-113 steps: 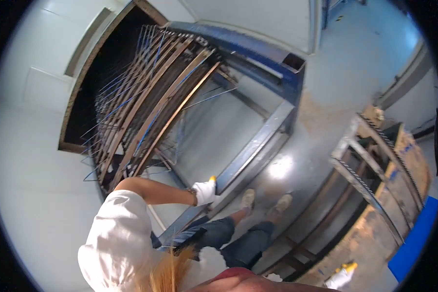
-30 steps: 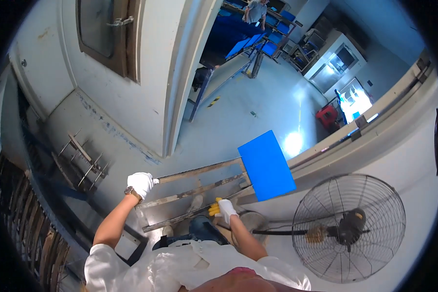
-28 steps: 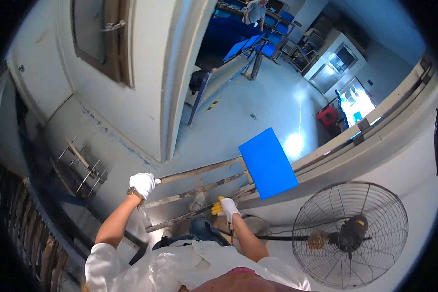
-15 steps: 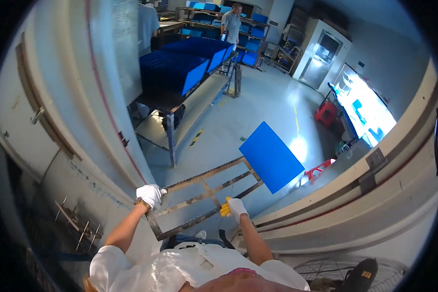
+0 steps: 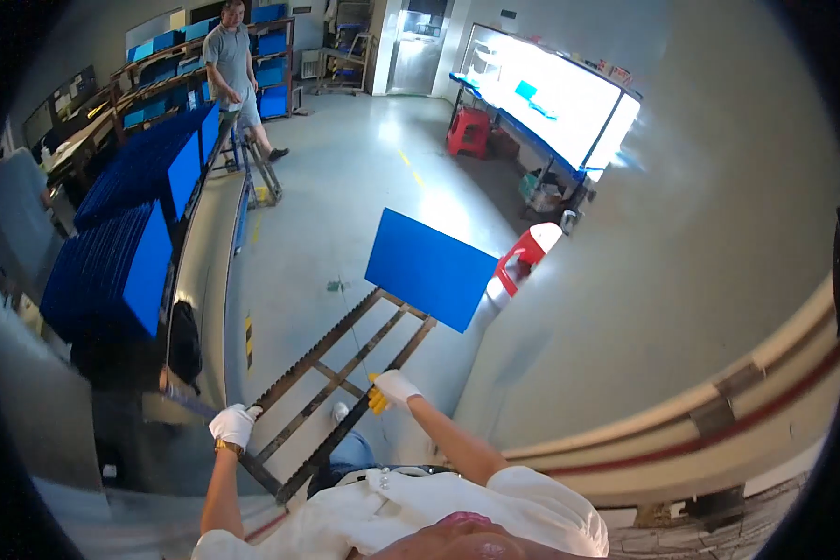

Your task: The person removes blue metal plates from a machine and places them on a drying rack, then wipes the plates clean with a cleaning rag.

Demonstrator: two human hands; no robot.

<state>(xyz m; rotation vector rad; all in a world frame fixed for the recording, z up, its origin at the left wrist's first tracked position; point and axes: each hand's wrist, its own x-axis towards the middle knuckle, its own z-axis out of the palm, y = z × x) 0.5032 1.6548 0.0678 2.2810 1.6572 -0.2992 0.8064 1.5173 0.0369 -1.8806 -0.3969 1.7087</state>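
I carry a worn notched rack frame made of long rails and crossbars, held tilted in front of me. My left hand, in a white glove, is closed on the frame's left rail near its close end. With a white glove that is yellow on the palm side, my right hand grips the right rail about midway along. A flat blue rectangular panel stands at the frame's far end. Its lower edge is right at the rails. How the panel is seated there is hard to see.
At left, a long stand bears rows of blue panels. A person stands beyond it by shelves of blue pieces. A bright lit table, a red stool and another red stool lie ahead right. A wall edge curves along my right.
My view has turned right and moved forward out of the doorway. The frame and panel have swung with me, and the stand of blue panels now lies farther left. Both hands keep their grip.
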